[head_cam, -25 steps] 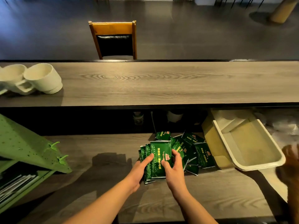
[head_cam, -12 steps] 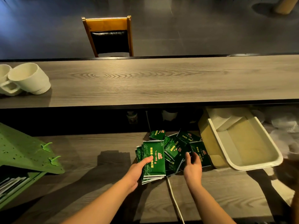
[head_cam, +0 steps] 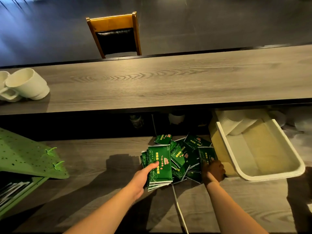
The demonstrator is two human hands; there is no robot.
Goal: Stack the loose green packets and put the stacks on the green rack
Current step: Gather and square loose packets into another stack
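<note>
My left hand (head_cam: pixel 141 179) grips a stack of green packets (head_cam: pixel 159 166) held upright on the lower wooden counter, thumb across its front. To its right lies a loose pile of green packets (head_cam: pixel 185 152). My right hand (head_cam: pixel 213 172) is in shadow at the pile's right edge, against the packet (head_cam: pixel 206 154) beside the tray; whether its fingers hold one is unclear. The green rack (head_cam: pixel 25 156), a perforated sloped panel with small hooks, stands at the far left.
A tilted white tray (head_cam: pixel 263 174) lies right of the pile, paper rolls behind it. Two white mugs (head_cam: pixel 25 85) lie on the upper counter at left. A white cable (head_cam: pixel 179 206) runs toward me. A wooden chair (head_cam: pixel 116 32) stands beyond the counter.
My right hand left the stack and moved right across the loose pile to its right edge by the tray. My left hand kept hold of the stack.
</note>
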